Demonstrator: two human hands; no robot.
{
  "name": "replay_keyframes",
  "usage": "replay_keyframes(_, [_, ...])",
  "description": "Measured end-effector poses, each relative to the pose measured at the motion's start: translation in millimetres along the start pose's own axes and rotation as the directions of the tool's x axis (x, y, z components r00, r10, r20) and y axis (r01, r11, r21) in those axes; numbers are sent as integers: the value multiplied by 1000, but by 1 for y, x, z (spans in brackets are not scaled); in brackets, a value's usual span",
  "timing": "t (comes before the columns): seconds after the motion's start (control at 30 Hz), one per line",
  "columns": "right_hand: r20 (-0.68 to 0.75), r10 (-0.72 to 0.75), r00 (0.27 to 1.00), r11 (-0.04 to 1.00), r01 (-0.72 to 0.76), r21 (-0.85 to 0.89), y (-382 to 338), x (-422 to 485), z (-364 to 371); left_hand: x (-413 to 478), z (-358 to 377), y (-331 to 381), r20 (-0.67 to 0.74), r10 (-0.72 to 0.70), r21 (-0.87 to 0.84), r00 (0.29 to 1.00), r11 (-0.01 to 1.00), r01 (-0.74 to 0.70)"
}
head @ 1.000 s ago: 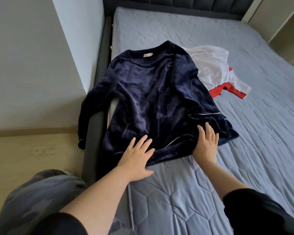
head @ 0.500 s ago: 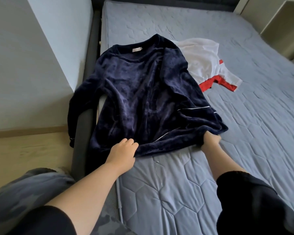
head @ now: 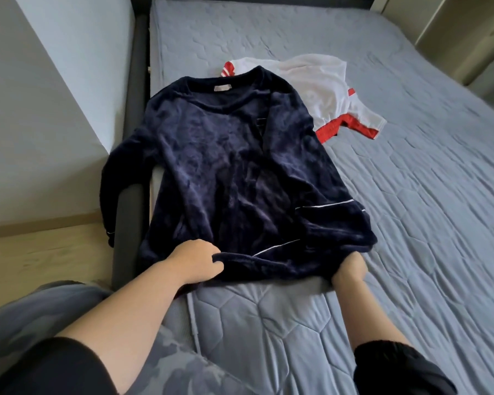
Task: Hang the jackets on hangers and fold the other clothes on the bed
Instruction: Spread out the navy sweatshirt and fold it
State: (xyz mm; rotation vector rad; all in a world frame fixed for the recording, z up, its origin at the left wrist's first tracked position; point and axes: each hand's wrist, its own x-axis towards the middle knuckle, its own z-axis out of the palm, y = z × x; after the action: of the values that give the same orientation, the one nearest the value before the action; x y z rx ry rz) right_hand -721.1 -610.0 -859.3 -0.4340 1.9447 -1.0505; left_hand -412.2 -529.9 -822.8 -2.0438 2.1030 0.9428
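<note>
A dark navy velvet top (head: 228,172) with thin white piping lies spread face up on the blue quilted bed (head: 411,209). Its left sleeve hangs over the bed's dark side rail. My left hand (head: 196,259) grips the bottom hem near its left end. At the hem's right corner my right hand (head: 351,269) holds the fabric, its fingers tucked under the cloth and hidden. A white shirt with red trim (head: 322,89) lies crumpled beyond the top, partly under its right shoulder.
The dark bed frame rail (head: 126,212) runs along the left of the mattress, with a grey wall (head: 35,115) and wooden floor (head: 40,252) beside it. My grey-patterned trouser leg (head: 40,317) is at bottom left. A dark headboard runs along the far end.
Both hands went from lying flat on the hem to gripping it. The navy top has slid toward me, uncovering more of the white shirt behind it.
</note>
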Motion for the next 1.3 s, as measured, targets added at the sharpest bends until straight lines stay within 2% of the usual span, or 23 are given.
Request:
replay_keyframes(0.07, [-143,-17,990,993,33,115,-6,0,-11,-4,6,7,-46,124,155,991,981,-115])
replay_keyframes(0.13, [-229,-181,956,955,226,190,-11,6,-22,-7,11,20,-124,264,227,956,946,-232])
replay_keyframes(0.2, [-56,-514,856,857,510,-81,-12,7,-28,-5,13,36,-172,320,183,932,940,-289])
replay_keyframes(0.23, [110,-646,755,702,644,-303,-11,10,-29,-4,13,45,-171,322,159,931,942,-296])
replay_keyframes(0.3, [444,-684,579,210,739,-640,-15,18,-28,-1,17,59,-141,271,90,952,961,-260])
replay_keyframes(0.33, [550,-611,570,28,709,-704,-19,18,-27,0,18,63,-117,218,27,969,976,-216])
replay_keyframes(0.4, [595,-463,657,-57,648,-759,-37,18,-19,1,19,64,-69,121,-112,990,985,-128])
replay_keyframes(0.47, [584,-373,721,79,652,-754,-69,9,-8,2,15,61,-42,72,-195,996,978,-79])
replay_keyframes(0.53, [452,-360,816,645,568,-512,-114,3,6,5,7,59,-22,47,-214,999,976,-50])
replay_keyframes(0.57, [351,-347,870,901,414,-134,-140,2,9,8,2,60,-17,38,-205,999,978,-41])
replay_keyframes(0.6, [234,-347,908,918,277,284,-166,5,8,12,-2,62,-17,28,-194,999,980,-31])
replay_keyframes(0.63, [121,-353,928,796,229,561,-185,11,4,15,-6,64,-23,18,-188,1000,982,-22])
replay_keyframes(0.67, [65,-345,936,693,208,690,-197,19,-1,19,-10,67,-30,9,-191,1000,981,-14])
replay_keyframes(0.7, [56,-323,945,716,206,667,-204,25,-5,22,-13,70,-37,4,-204,999,979,-12])
replay_keyframes(0.77, [73,-292,954,910,253,328,-191,26,-1,27,-16,75,-45,1,-226,999,974,-12])
replay_keyframes(0.83, [127,-244,961,969,239,57,-152,28,12,29,-16,80,-36,12,-217,999,976,-20])
replay_keyframes(0.9, [158,-215,964,940,248,-235,-106,31,19,31,-14,84,-12,33,-187,999,982,-35])
replay_keyframes(1.0, [53,-182,982,741,173,-649,-57,43,6,32,-10,86,7,53,-157,999,986,-51])
replay_keyframes(1.07, [19,-140,990,805,125,-580,-40,45,-4,33,-11,85,19,53,-156,998,987,-49])
replay_keyframes(1.1, [63,-95,993,898,113,-426,-38,48,-9,33,-11,84,27,53,-152,998,987,-49])
replay_keyframes(1.2, [329,80,941,995,-93,25,-45,45,-28,33,-10,80,35,43,-128,998,991,-38])
replay_keyframes(1.23, [310,88,947,988,-122,91,-46,48,-34,33,-8,80,37,37,-125,999,992,-32])
replay_keyframes(1.3, [79,123,989,974,-135,181,-44,55,-45,34,-3,79,42,28,-126,999,992,-23])
